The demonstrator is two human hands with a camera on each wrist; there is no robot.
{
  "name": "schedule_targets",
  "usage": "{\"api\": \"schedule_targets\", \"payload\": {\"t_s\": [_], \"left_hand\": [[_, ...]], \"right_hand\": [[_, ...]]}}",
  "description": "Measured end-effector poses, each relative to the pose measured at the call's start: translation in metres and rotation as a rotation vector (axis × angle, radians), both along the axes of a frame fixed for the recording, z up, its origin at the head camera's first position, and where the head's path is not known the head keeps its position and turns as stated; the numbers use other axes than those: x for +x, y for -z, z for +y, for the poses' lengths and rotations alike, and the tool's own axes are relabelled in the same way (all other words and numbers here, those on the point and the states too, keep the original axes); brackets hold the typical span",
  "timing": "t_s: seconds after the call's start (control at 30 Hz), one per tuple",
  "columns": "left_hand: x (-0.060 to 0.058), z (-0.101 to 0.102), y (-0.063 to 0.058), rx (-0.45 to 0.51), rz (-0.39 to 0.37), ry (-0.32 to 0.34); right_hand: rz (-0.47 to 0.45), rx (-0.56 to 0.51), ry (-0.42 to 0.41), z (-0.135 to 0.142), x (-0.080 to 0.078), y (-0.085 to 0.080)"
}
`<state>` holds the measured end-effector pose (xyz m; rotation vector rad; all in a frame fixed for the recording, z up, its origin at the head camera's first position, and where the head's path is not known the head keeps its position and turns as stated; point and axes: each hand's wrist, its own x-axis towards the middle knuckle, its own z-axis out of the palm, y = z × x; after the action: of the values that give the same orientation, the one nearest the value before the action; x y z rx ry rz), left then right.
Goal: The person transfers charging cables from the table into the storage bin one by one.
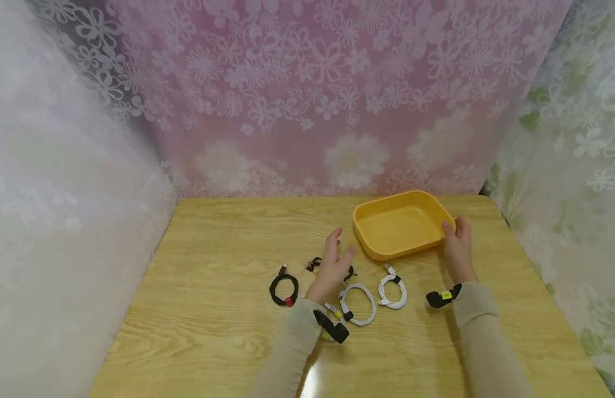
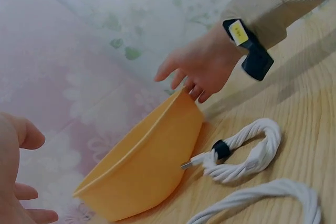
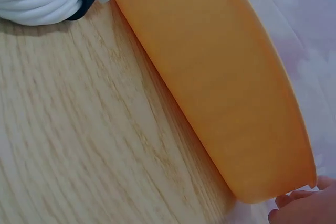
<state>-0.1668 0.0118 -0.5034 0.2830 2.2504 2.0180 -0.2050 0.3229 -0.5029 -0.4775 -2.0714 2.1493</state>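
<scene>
A yellow plastic basin [image 1: 399,226] sits at the back right of the table, nothing inside it. At its right corner my right hand [image 1: 459,254] grips the rim, thumb toward the inside and fingers outside; the right wrist view shows curled fingers [image 3: 302,208] at that edge. My left hand [image 1: 331,272] hovers left of the basin with its fingers apart, holding nothing. Below it lies a black cable [image 1: 314,263], partly hidden. Around it are a coiled black cable [image 1: 272,293] with a red strap and two coiled white cables [image 1: 374,310] [image 2: 270,142] with black straps.
Another white cable [image 1: 335,313] with a yellow strap is partly covered by the left forearm. The wooden table [image 1: 208,260] ends at a pink floral curtain [image 1: 287,110] behind, with pale curtains at both sides. Each wrist wears a black strap.
</scene>
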Motion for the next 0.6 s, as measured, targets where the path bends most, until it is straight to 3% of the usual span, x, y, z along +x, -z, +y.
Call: {"api": "schedule_targets", "payload": {"t_s": [0.23,0.4,0.6], "left_hand": [[0.001,0.025,0.017,0.039,-0.058,-0.008],[0.005,0.04,0.018,0.061,-0.061,-0.019],[0.011,0.052,0.015,0.095,-0.064,0.028]], "right_hand": [[-0.022,0.024,0.025,0.001,-0.007,0.015],[-0.015,0.024,0.042,0.0,-0.011,0.023],[-0.024,0.019,0.035,-0.003,-0.013,0.021]]}}
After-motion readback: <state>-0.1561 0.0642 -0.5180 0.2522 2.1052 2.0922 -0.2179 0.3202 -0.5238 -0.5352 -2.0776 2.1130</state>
